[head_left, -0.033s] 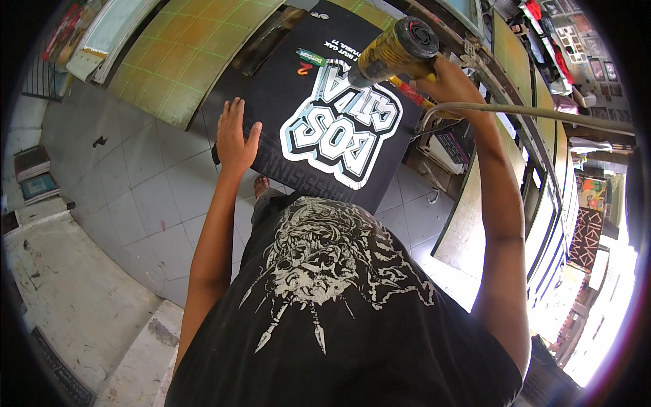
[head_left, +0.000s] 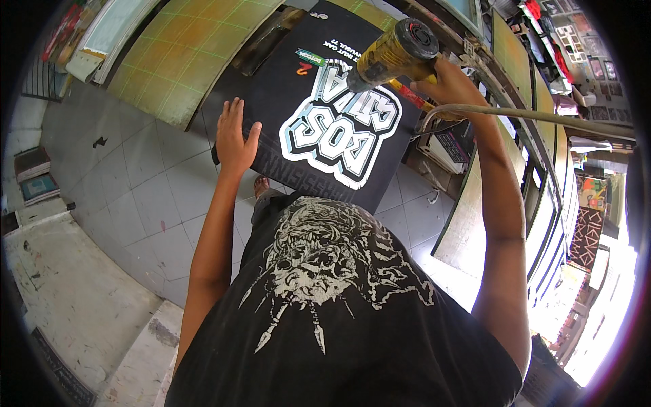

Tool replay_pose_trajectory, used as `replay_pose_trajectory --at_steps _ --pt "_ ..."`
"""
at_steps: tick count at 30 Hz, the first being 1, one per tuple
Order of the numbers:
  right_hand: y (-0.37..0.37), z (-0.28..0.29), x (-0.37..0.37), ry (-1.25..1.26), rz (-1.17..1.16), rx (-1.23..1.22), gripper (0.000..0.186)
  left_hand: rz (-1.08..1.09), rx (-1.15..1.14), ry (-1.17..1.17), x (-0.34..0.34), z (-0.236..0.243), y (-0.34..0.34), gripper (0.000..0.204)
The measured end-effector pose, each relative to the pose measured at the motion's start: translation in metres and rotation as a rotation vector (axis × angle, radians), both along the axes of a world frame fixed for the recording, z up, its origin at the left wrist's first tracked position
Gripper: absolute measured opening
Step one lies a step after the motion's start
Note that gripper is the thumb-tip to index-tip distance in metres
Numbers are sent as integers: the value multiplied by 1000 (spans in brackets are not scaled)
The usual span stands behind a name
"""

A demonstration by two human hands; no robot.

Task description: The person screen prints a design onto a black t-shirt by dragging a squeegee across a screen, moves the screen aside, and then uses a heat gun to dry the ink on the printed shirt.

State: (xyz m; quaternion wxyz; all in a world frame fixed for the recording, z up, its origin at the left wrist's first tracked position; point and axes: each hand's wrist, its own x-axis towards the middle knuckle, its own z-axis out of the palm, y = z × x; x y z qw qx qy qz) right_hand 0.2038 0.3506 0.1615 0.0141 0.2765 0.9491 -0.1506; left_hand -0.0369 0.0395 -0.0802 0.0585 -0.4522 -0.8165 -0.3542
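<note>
- Left hand [head_left: 234, 139] flat, palm down, fingers spread wide, gripping nothing; presses the left edge of the black printed shirt [head_left: 325, 102].
- Shirt lies stretched flat over a board, straight ahead of the person; big white and light-blue lettering sits just right of the left fingertips, not under them.
- Right hand [head_left: 453, 85] closed around the handle of a yellow heat gun [head_left: 397, 54]; fingers wrap it, thumb side hidden.
- Heat gun held above the shirt's upper right part, nozzle tilted down-left toward the print; whether it touches the cloth, cannot tell.
- Grey hose or cable [head_left: 529, 117] runs right from below the right hand.
- Yellow-green gridded board [head_left: 183, 61] left of the shirt; grey tiled floor [head_left: 135, 183] below.
</note>
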Motion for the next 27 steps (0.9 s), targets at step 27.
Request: replay_pose_trajectory --at_steps 27 --pt "-4 -6 127 -83 -106 -54 45 -39 31 73 -1 -6 2 58"
